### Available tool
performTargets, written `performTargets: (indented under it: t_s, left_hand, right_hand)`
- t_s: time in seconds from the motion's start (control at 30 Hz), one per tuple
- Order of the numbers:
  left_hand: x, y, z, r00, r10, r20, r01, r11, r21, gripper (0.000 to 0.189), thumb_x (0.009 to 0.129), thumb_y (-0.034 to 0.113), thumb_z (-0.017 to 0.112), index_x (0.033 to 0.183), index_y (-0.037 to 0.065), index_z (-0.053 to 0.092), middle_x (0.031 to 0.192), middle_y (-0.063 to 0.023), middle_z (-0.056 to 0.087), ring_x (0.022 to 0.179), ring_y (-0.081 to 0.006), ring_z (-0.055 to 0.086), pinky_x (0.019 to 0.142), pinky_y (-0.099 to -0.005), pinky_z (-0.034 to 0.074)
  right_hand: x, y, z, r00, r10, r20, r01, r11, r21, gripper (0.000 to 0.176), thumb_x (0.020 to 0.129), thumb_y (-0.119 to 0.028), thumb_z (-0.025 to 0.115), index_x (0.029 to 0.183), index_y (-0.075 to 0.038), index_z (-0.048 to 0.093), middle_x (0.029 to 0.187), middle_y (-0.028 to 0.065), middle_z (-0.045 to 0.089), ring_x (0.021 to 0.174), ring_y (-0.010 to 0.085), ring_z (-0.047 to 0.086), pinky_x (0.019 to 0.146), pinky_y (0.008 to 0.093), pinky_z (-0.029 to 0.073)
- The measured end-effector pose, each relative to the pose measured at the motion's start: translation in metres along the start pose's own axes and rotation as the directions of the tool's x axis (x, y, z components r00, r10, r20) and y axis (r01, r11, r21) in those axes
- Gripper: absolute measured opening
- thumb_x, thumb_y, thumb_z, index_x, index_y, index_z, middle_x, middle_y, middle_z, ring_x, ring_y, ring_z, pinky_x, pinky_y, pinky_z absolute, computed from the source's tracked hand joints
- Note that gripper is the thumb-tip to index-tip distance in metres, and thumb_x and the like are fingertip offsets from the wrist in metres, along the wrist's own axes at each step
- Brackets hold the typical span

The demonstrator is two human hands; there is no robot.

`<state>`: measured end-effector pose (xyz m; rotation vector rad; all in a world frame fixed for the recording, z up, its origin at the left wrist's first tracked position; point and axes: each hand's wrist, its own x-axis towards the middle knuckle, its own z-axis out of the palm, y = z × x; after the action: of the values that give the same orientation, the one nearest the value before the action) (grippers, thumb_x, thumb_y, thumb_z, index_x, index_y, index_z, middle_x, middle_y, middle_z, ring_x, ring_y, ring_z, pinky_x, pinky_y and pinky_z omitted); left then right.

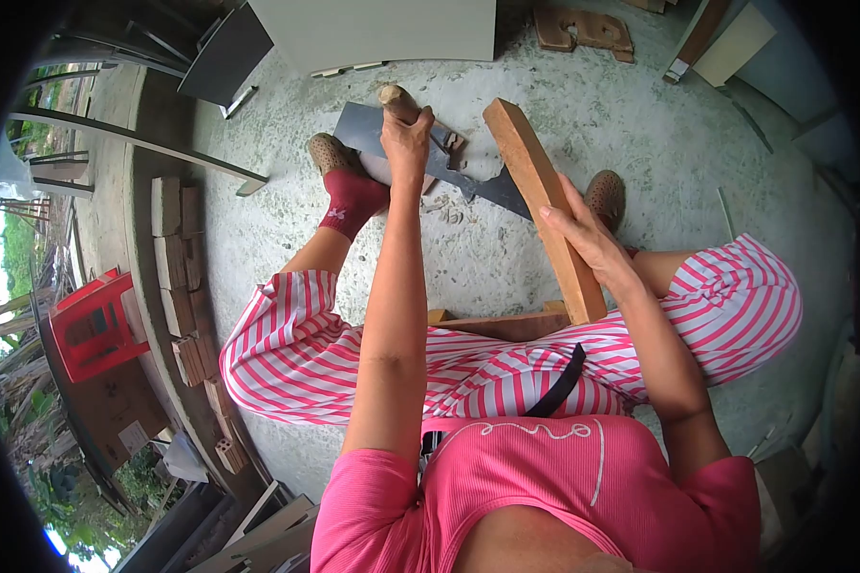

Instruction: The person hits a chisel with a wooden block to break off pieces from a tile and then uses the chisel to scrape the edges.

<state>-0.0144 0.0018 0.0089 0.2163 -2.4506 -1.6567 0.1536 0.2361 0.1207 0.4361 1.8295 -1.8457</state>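
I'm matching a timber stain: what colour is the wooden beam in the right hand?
The wooden beam is orange-brown, seen best in the head view.

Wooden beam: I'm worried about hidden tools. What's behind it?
Behind the wooden beam, a dark flat piece disappears at the beam's left edge; grey floor shows around. How far the piece continues, and whether it touches the beam, cannot be seen.

Pink shirt [535, 468] over striped trousers [282, 349]

The shirt is ribbed and short-sleeved, with a white looping line across it. The trousers have pink and white stripes, a black strap [561, 385] at the waist. A red sock [356, 202] bears a pale motif; the brown shoes [325, 151] have holes. Left hand [407, 145] and right hand [594, 244] are bare.
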Motion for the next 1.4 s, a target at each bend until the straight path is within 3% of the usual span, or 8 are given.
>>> performTargets:
  t_s: [0.6,0.73,0.8,0.9,0.97,1.0,1.1,1.4]
  left_hand:
    - [0.002,-0.002,0.008,0.994,0.041,-0.098,-0.042,0.999,-0.006,0.025,0.074,0.021,0.068,0.082,0.0,0.055,0.071,-0.0057,0.06,0.066,-0.0148,0.056,0.064,-0.0299,0.046]
    - [0.001,0.01,0.01,0.988,-0.02,-0.156,0.02,1.0,-0.001,0.03,0.072,0.023,0.068,0.086,-0.001,0.057,0.075,-0.0099,0.063,0.069,-0.0199,0.059,0.068,-0.0331,0.048]
    - [0.002,0.01,0.014,0.986,-0.068,-0.153,0.079,0.995,0.064,0.032,0.07,0.023,0.068,0.088,-0.001,0.056,0.077,-0.0131,0.064,0.071,-0.0228,0.062,0.069,-0.0347,0.048]
    - [-0.005,0.016,0.019,0.979,-0.076,-0.19,0.086,0.995,0.042,0.033,0.071,0.023,0.068,0.09,-0.001,0.056,0.078,-0.0141,0.065,0.073,-0.0249,0.063,0.071,-0.0356,0.049]
    - [-0.008,0.021,0.019,0.977,-0.096,-0.192,0.106,0.994,0.039,0.033,0.071,0.023,0.067,0.092,0.0,0.056,0.079,-0.015,0.065,0.074,-0.0259,0.063,0.072,-0.036,0.049]
    - [-0.009,0.023,0.019,0.978,-0.109,-0.178,0.118,0.992,0.041,0.034,0.071,0.023,0.067,0.093,0.0,0.057,0.081,-0.0154,0.066,0.075,-0.0267,0.064,0.072,-0.0363,0.049]
    - [-0.015,0.026,0.021,0.991,0.0,-0.132,-0.024,0.983,-0.182,0.031,0.075,0.02,0.065,0.096,0.0,0.054,0.087,-0.0238,0.065,0.085,-0.0388,0.063,0.076,-0.0413,0.048]
    - [-0.012,0.027,0.012,0.974,-0.156,-0.165,0.153,0.988,-0.028,0.032,0.073,0.019,0.064,0.096,-0.001,0.053,0.086,-0.0234,0.065,0.082,-0.0377,0.063,0.076,-0.0416,0.048]
  right_hand:
    - [0.002,-0.011,-0.003,0.999,-0.033,0.028,0.038,0.981,-0.191,0.095,0.08,-0.056,0.058,0.146,-0.002,0.016,0.148,0.0232,0.022,0.139,0.0315,0.019,0.111,0.0372,0.016]
    - [0.022,-0.091,-0.002,0.964,-0.246,0.096,0.261,0.831,-0.492,0.093,0.077,-0.055,0.06,0.146,-0.007,0.02,0.144,0.0231,0.03,0.136,0.0294,0.026,0.11,0.0369,0.021]
    - [0.033,-0.139,0.002,0.854,-0.508,0.116,0.473,0.661,-0.583,0.096,0.072,-0.056,0.062,0.142,-0.001,0.026,0.128,0.0248,0.049,0.119,0.03,0.049,0.099,0.036,0.038]
    - [0.012,-0.218,0.027,0.857,-0.474,0.202,0.495,0.649,-0.578,0.09,0.076,-0.055,0.059,0.144,-0.005,0.028,0.12,0.0172,0.054,0.106,0.0231,0.055,0.087,0.0315,0.043]
    - [-0.016,-0.243,0.051,0.803,-0.511,0.308,0.583,0.561,-0.587,0.106,0.076,-0.062,0.058,0.144,0.005,0.011,0.141,0.0318,0.028,0.132,0.0335,0.032,0.107,0.037,0.028]
    - [0.052,-0.217,0.029,0.922,-0.304,0.239,0.385,0.662,-0.643,0.092,0.075,-0.059,0.058,0.142,-0.004,0.03,0.109,0.0135,0.058,0.093,0.0182,0.058,0.076,0.0286,0.046]
    - [0.09,-0.179,0.047,0.913,-0.081,0.4,0.401,0.362,-0.842,0.091,0.074,-0.058,0.056,0.144,-0.007,0.028,0.124,0.0236,0.052,0.108,0.0253,0.054,0.085,0.0325,0.044]
    - [0.07,-0.165,0.026,0.922,-0.32,0.22,0.388,0.761,-0.52,0.098,0.072,-0.06,0.058,0.145,-0.005,0.024,0.134,0.0266,0.041,0.121,0.03,0.046,0.095,0.0348,0.039]
